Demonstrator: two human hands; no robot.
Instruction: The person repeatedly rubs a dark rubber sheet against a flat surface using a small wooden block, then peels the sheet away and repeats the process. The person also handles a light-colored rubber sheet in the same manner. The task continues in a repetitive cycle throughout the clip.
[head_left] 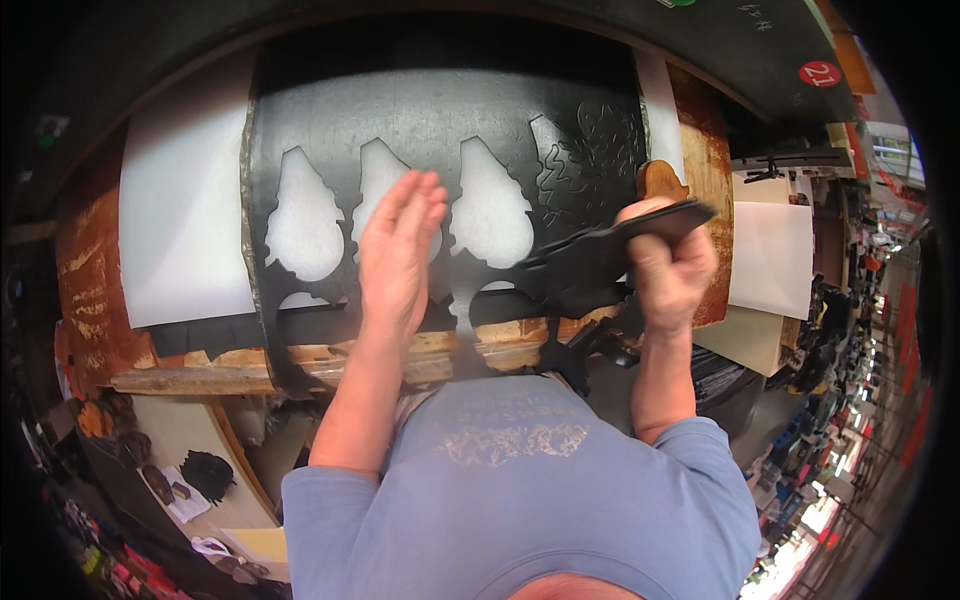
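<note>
My right hand (677, 272) is closed on a stack of flat black cut-out pieces (590, 260), thumb on the near side. The pieces are tilted over the right part of a large black sheet (430, 105). Above the sheet, my left hand (398, 250) holds nothing; its fingers are stretched out and close together. Several pear-shaped holes with notched edges run across the sheet, and a white board (305, 215) shows through them. Curved cut lines (580, 165) mark the sheet's far right. A rounded brown wooden piece (662, 180) lies just beyond my right hand.
The white board's bare part (190, 200) extends left of the sheet. A worn wooden edge (200, 380) runs along the front. Overhead at the back is a dark machine beam (765, 65) with a red round label. A white panel (770, 260) stands at the right.
</note>
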